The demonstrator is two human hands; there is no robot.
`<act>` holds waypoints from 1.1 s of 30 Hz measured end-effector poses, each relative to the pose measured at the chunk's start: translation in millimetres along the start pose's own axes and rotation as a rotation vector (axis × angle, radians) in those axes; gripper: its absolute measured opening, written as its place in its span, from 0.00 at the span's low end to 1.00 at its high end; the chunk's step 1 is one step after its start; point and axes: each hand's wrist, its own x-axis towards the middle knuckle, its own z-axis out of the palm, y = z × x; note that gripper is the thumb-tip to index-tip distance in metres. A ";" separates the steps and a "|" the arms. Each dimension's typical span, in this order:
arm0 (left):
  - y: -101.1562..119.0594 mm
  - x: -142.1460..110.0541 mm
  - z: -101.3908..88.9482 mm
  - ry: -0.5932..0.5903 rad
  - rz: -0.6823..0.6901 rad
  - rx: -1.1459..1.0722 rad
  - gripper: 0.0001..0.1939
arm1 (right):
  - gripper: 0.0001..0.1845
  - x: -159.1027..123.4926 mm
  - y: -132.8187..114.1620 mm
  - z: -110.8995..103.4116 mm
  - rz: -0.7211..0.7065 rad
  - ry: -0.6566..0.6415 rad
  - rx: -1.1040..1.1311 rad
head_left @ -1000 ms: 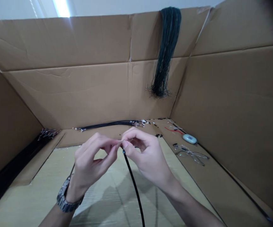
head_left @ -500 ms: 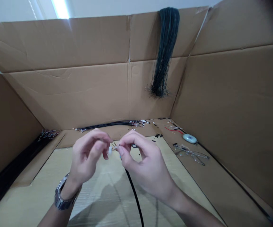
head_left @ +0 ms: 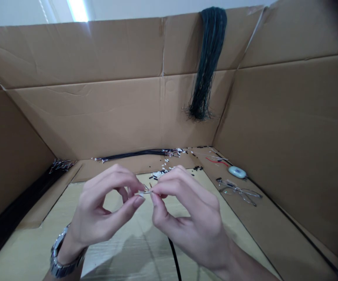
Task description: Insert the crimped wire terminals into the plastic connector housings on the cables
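My left hand [head_left: 110, 205], with a metal watch at the wrist, is closed in a pinch on a small white connector [head_left: 141, 193]. Thin wires [head_left: 147, 191] run from the connector to my right hand [head_left: 188, 210], whose thumb and forefinger are pinched on them. A couple of short wire ends stick up between the two hands. From below my right hand a black cable [head_left: 174, 255] drops toward the near edge. The fingertips hide where the wires meet this cable.
Loose white connectors [head_left: 157, 174] and black pieces lie behind my hands. Black cables [head_left: 139, 153] rest along the back wall, and a thick bundle [head_left: 19, 203] lies at left. Dark green wires [head_left: 208, 58] hang over the cardboard wall. Eyeglasses [head_left: 239, 191] and a pale oval case [head_left: 237, 172] sit at right.
My left fingers have closed on the white connector, which they were beside before. Both hands have come slightly lower, and my right hand has shifted a little right.
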 end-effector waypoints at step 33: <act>4.4 -3.6 10.9 -0.233 -0.755 -0.866 0.14 | 0.10 3.2 -14.0 -15.0 0.317 -0.088 0.279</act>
